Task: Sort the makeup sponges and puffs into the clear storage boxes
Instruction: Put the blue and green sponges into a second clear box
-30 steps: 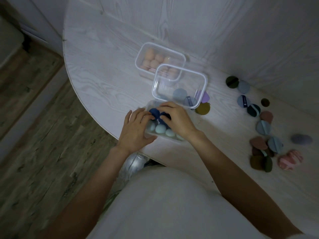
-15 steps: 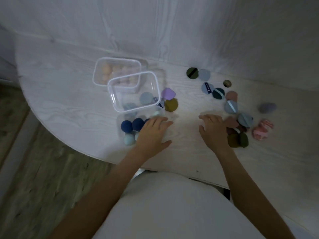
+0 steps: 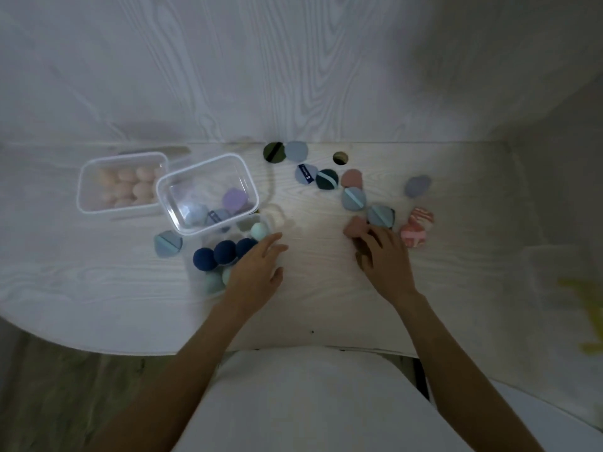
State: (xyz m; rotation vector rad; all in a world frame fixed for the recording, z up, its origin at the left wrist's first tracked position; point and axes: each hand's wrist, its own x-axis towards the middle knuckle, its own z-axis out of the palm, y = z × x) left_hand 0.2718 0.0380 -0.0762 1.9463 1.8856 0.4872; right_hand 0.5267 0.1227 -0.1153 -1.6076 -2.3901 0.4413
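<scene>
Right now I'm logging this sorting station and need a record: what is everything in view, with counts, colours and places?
White wood-grain table: one, under everything.
Clear plastic box of peach egg sponges: one, far left.
Clear plastic box holding lilac and blue puffs: one, tilted, overlapping the peach box's right end.
Navy round sponges: three, in front of the tilted box.
Mint round sponges: at least three, beside the navy ones, partly hidden.
Flat round puffs with straps: about ten loose, blue, dark green, dusty pink; right of the boxes, one at left.
Pink-and-white marbled sponges: two, far right.
Grey-purple sponge: one, far right.
Left hand: fingers straight, over the sponges.
Right hand: fingers curled on a dusty pink puff.
</scene>
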